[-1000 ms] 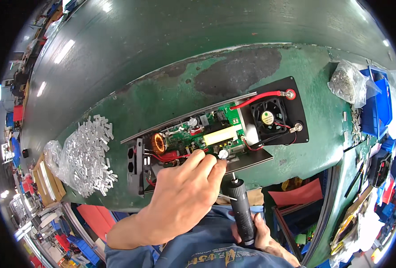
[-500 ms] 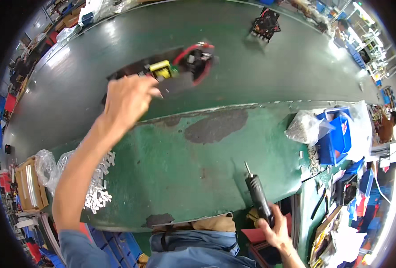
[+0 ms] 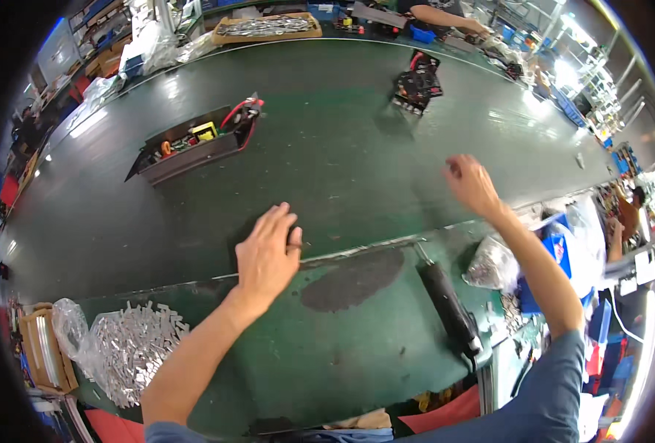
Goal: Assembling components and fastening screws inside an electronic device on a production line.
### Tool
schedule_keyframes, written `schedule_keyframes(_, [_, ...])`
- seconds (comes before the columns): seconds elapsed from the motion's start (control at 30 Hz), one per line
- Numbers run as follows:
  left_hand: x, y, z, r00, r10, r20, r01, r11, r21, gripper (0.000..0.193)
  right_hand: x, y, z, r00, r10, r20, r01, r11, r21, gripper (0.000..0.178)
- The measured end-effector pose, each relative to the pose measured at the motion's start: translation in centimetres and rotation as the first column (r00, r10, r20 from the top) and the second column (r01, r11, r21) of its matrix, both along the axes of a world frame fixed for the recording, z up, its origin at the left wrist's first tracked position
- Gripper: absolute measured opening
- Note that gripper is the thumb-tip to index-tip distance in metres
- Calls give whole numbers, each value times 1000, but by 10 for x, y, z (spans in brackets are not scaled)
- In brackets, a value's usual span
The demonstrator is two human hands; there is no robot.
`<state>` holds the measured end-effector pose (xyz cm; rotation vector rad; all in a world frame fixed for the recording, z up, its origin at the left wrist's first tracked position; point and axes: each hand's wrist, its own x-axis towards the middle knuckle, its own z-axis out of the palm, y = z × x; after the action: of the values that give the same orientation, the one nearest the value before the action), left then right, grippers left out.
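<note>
My left hand (image 3: pixel 268 247) is held with fingers stretched out over the near edge of the dark green belt, holding nothing. Farther right, my right hand (image 3: pixel 475 186) is over the belt with its fingers loosely curved and nothing visible in them. Beyond it stands a black assembly (image 3: pixel 418 85) with red wires. At the far left of the belt lies a long dark housing (image 3: pixel 194 156), which carries a yellow-wrapped transformer, other electronic parts and red wires. A black electric screwdriver (image 3: pixel 447 304) rests on the green bench, bit pointing away from me, below my right hand.
Small silvery metal pieces (image 3: pixel 139 340) spill from a clear bag at the bench's left, beside a cardboard box (image 3: pixel 47 347). A bag of small parts (image 3: pixel 492 264) and blue bins (image 3: pixel 556 255) stand at right. Across the belt are a parts tray (image 3: pixel 268 28) and another person's arm (image 3: pixel 445 16).
My left hand has let go of the housing, which now lies farther left. The screwdriver has left my right hand for the bench, and that hand has moved forward over the belt.
</note>
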<state>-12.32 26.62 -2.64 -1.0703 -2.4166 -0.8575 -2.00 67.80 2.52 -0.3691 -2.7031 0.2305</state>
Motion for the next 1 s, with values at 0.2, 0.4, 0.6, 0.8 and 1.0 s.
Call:
schedule_keyframes(0.2, [-3, 22, 1, 1000, -18, -2, 18, 999, 29, 16, -176, 135, -86, 886, -445, -130, 433, 895, -109, 57])
schedule_keyframes(0.4, [-6, 25, 3, 1000, 9, -8, -8, 1000, 14, 13, -236, 114, -63, 804, -585, -108, 552, 801, -231, 55])
schedule_keyframes(0.6, [4, 32, 9, 1000, -9, -14, 10, 996, 92, 16, -130, 61, -44, 885, -409, -222, 381, 911, -159, 39])
schedule_keyframes(0.8, [16, 5, -4, 998, -63, 3, 61, 969, 238, 19, 26, -89, -6, 980, -194, -50, 178, 957, -230, 38])
schedule_keyframes(1.0, [77, -54, 39, 917, -106, 384, 13, 971, 237, 22, 179, -235, 48, 993, -80, 86, 106, 928, -357, 26])
